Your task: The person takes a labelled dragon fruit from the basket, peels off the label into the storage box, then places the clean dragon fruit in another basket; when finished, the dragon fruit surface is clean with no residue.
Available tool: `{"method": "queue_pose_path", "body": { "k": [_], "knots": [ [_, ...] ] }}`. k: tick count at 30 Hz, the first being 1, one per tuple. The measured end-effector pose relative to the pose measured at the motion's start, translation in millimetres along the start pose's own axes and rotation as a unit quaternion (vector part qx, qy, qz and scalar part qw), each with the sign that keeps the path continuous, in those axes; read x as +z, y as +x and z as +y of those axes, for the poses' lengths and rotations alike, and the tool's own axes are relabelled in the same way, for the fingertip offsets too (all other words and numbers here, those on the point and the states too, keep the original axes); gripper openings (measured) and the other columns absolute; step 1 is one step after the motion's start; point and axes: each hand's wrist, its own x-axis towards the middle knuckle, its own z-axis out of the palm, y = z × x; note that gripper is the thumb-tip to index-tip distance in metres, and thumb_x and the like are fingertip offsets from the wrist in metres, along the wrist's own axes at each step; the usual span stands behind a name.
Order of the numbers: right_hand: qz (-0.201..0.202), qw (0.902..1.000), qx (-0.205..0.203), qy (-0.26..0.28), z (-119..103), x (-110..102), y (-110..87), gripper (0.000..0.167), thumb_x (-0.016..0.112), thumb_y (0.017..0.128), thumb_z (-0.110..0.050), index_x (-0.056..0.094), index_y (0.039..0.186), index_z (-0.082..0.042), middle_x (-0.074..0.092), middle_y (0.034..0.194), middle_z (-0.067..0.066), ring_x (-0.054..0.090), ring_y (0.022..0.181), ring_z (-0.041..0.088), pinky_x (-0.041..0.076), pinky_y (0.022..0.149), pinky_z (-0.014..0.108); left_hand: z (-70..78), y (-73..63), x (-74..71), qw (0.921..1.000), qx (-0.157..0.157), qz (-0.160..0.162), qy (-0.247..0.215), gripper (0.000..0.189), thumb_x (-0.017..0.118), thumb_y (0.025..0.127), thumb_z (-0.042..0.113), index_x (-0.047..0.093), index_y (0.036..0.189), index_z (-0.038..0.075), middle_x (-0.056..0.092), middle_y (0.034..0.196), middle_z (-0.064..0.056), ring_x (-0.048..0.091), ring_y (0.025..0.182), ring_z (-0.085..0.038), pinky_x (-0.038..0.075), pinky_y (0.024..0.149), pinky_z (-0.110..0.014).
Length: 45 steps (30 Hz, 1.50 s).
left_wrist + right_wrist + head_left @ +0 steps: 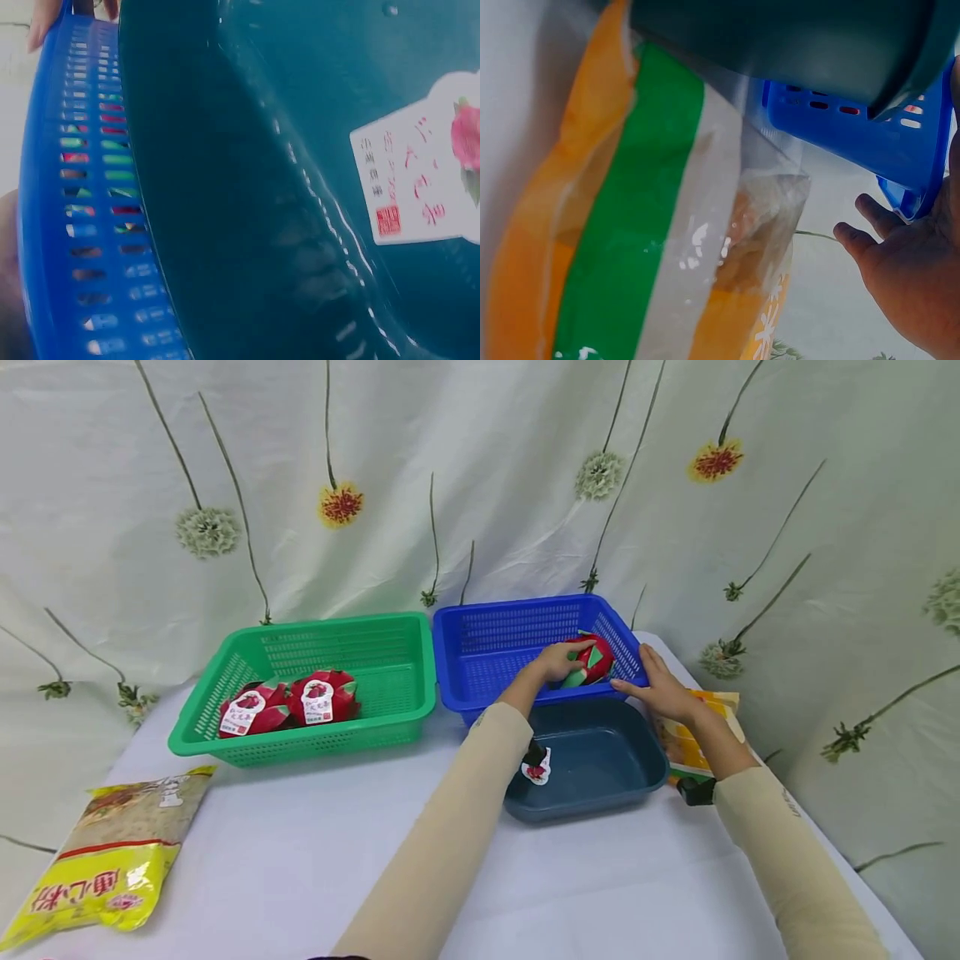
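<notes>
One yellow bag (112, 860) lies nearest, at the left front of the white tabletop (315, 877). Toward the right sits a dark tub (600, 768) with a printed label (537, 768) on its floor, and an orange-and-green bag (660, 225) lies beside the tub's right end. Just behind the tub, the blue basket (517, 635) carries a red fruit (600, 658) at its front right. The left hand (558, 660) pinches that fruit's left side, thumb low and fingers above; whether the fruit bears on the basket floor I cannot tell. Held at one side, it could well twist loose if the pinch slackens. The right hand (663, 693) rests spread at the basket's front right corner, its grip not curled round anything; a heavy push there might tip the basket or shove it into the tub. Farther left, the green basket (382, 660) holds two more red fruits (322, 693), before a flowered cloth (510, 443).
</notes>
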Motion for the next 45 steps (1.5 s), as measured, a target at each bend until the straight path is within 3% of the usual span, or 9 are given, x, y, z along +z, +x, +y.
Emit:
{"method": "queue_pose_path", "body": {
  "k": [7,19,26,34,41,45],
  "knots": [
    [0.004,1.0000,0.000,-0.002,-3.4,3.3,-1.0,0.102,0.053,0.084,-0.058,-0.016,0.145,-0.014,-0.017,0.151,0.014,0.001,0.135,0.045,0.013,0.099,0.066,-5.3,-5.7,-1.7,0.9998,0.005,0.003,-0.021,0.050,0.048,0.096,0.020,0.033,0.144,0.027,0.035,0.143,-0.013,0.042,0.118,-0.027,0.041,0.093,-0.034],
    [0.018,0.9998,-0.005,-0.006,-3.1,-0.3,-3.3,0.101,0.053,0.084,-0.058,-0.014,0.146,-0.013,-0.014,0.152,0.014,0.006,0.134,0.046,0.017,0.098,0.066,-16.2,-13.5,-8.7,0.9952,0.023,-0.034,-0.089,0.055,0.047,0.097,0.026,0.023,0.147,0.025,0.028,0.147,-0.011,0.035,0.126,-0.027,0.035,0.100,-0.037],
    [0.015,0.9998,-0.006,0.008,-3.9,-5.6,0.4,0.102,0.054,0.084,-0.056,-0.014,0.146,-0.013,-0.015,0.151,0.015,0.003,0.135,0.045,0.014,0.100,0.065,-15.9,-16.6,-15.1,0.9901,0.000,-0.069,-0.122,0.056,0.046,0.097,0.025,0.021,0.148,0.025,0.024,0.146,-0.012,0.037,0.115,-0.026,0.040,0.084,-0.031],
    [0.017,0.9997,-0.010,0.017,-6.2,3.3,3.1,0.101,0.054,0.084,-0.056,-0.014,0.146,-0.014,-0.014,0.152,0.013,0.006,0.134,0.045,0.015,0.101,0.065,-18.2,-20.1,-11.5,0.9928,0.005,-0.058,-0.104,0.057,0.046,0.098,0.021,0.019,0.148,0.025,0.024,0.146,-0.014,0.036,0.120,-0.028,0.039,0.094,-0.035],
    [0.016,0.9998,-0.002,0.009,-4.5,5.3,3.1,0.101,0.054,0.085,-0.056,-0.013,0.146,-0.011,-0.013,0.152,0.016,0.006,0.134,0.046,0.014,0.101,0.065,-20.9,-29.9,-14.3,0.9941,0.013,-0.078,-0.075,0.055,0.040,0.100,0.026,0.016,0.149,0.024,0.019,0.150,-0.012,0.025,0.133,-0.029,0.031,0.104,-0.040],
    [0.013,0.9999,0.003,-0.009,-6.1,2.6,-0.1,0.101,0.053,0.085,-0.057,-0.013,0.145,-0.008,-0.012,0.151,0.018,0.004,0.134,0.046,0.014,0.100,0.065,-18.9,-44.0,-26.9,0.9978,0.027,-0.038,-0.047,0.054,0.040,0.100,0.029,0.018,0.149,0.023,0.021,0.150,-0.009,0.021,0.136,-0.028,0.024,0.107,-0.044]
  ]
}}
